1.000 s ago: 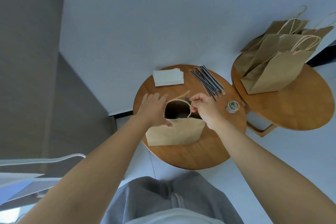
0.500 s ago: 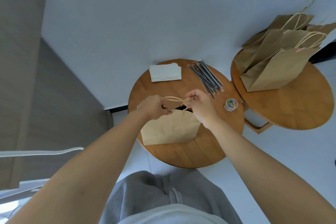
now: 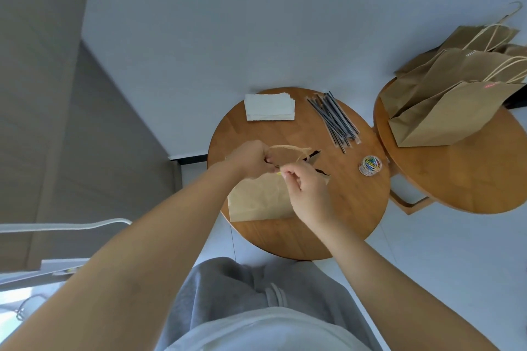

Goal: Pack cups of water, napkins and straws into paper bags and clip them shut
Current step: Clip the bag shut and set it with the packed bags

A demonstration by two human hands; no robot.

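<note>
A brown paper bag (image 3: 258,198) stands on the near round wooden table (image 3: 342,208). My left hand (image 3: 251,161) pinches the bag's top edge together by the twine handles. My right hand (image 3: 306,194) pinches a small yellow clip (image 3: 279,173) at that same top edge. A stack of white napkins (image 3: 269,107) lies at the table's far left. A bundle of dark straws (image 3: 333,120) lies at its far right. A small clear tub of coloured paper clips (image 3: 370,165) sits to the right. What is inside the bag is hidden.
A second round table (image 3: 456,179) stands to the right with several brown paper bags (image 3: 445,114) lying on it, a red clip on one. A white wall rises behind both tables. A grey panel runs along the left, and a white rail crosses at lower left.
The bag's mouth was open a second ago; my left hand has gathered its top together. My right hand has moved left to the closed edge with the yellow clip.
</note>
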